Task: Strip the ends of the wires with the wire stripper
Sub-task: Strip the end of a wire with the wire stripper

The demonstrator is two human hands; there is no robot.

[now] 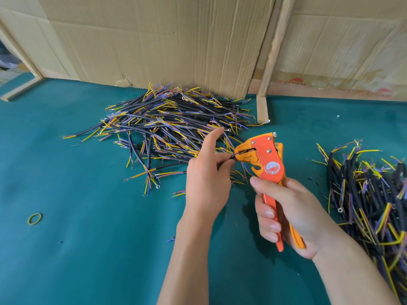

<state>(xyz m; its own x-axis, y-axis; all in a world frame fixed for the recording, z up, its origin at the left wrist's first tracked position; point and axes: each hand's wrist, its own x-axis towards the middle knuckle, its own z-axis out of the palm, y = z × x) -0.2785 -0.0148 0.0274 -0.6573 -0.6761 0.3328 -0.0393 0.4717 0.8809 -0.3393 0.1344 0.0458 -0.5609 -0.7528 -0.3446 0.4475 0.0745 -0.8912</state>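
Orange wire stripper (267,160) sits right of frame centre, its handles wrapped by the right hand (290,214). The left hand (206,179) pinches a black wire (231,156), feeding its end into the stripper's nose. Stripping looks about to happen; next, a firm handle squeeze with the wire held steady. Black-jacketed wires with yellow and blue cores lie in a pile (167,126) on the green surface (88,238), upper centre; another heap (370,201) lies right.

No legible text anywhere. Wire stripper (265,159) carries a round red-and-white sticker (272,167) on its orange body — print too small and blurred to read. Cardboard wall (343,62) at back right shows faint red printing (295,82) along its lower edge, upside down and washed out — no letters or numbers can be made out.
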